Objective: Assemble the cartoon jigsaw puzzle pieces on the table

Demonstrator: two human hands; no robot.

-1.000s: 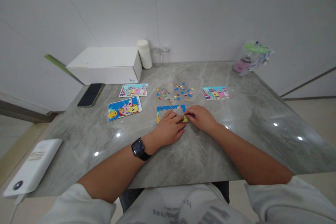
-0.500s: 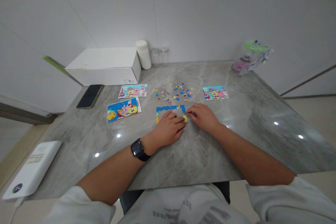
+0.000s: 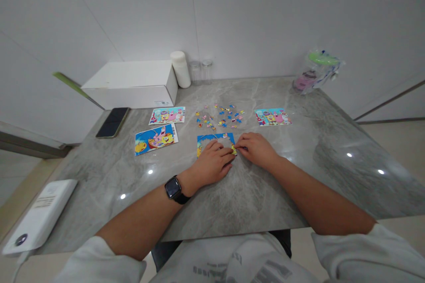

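Note:
A partly filled puzzle (image 3: 206,137) with a blue border lies at the middle of the table, its centre showing grey. My left hand (image 3: 215,162) rests over its lower part with the fingers a little apart, covering some of it. At the puzzle's right edge my right hand (image 3: 255,148) has its thumb and fingertips pinched together; whatever is between them is too small to name. Several loose puzzle pieces (image 3: 222,122) are scattered behind the puzzle. A finished-looking picture (image 3: 273,117) lies to the right, and two picture cards (image 3: 168,115) (image 3: 156,138) lie to the left.
A phone (image 3: 113,122) and a white box (image 3: 129,84) are at the back left, beside a white bottle (image 3: 181,70) and two clear jars (image 3: 201,73). A bagged cup (image 3: 310,75) stands at the back right. A white device (image 3: 41,214) with a cable lies front left.
My right hand has shifted slightly, its fingertips now closer to the puzzle's right edge. My left hand has stayed nearly where it was.

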